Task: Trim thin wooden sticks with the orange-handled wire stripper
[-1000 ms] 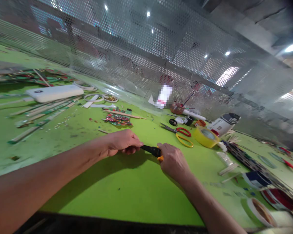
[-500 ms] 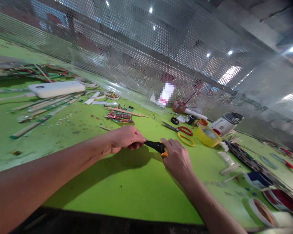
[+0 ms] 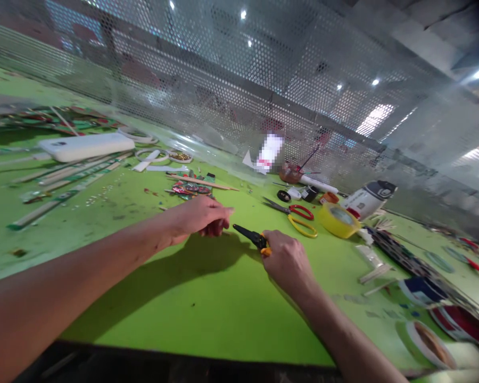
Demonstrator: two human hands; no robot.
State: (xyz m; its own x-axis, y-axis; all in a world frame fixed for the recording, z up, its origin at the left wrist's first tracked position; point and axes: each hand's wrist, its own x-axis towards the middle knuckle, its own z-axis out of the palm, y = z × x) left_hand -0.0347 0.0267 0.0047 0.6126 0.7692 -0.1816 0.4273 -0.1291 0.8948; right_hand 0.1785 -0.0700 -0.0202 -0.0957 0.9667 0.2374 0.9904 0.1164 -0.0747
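Observation:
My right hand [image 3: 289, 260] is wrapped round the orange handles of a pair of black-nosed pliers [image 3: 250, 235], whose tapered jaws point left over the green tabletop. Just left of the pliers' tip is my left hand [image 3: 205, 215], its fingers curled and the thumb laid along them. Anything in that pinch is too small or hidden to make out. A small gap separates the left fingers from the jaws. Scissors [image 3: 289, 211] with one red and one yellow handle lie beyond my right hand. Behind my left hand lies a small pile of red and green pieces [image 3: 191, 189] with thin sticks.
To the right stand a roll of yellow tape [image 3: 339, 221], a white bottle [image 3: 369, 199] and several paint pots, including a dark blue one [image 3: 422, 292]. At left, a white power bank [image 3: 87, 147] lies by several wooden strips [image 3: 69, 197]. A perforated screen [image 3: 223, 69] rises along the back.
My left hand has drawn back left from the pliers' tip, which it was touching before; a gap now shows. My right hand still grips the pliers in nearly the same place.

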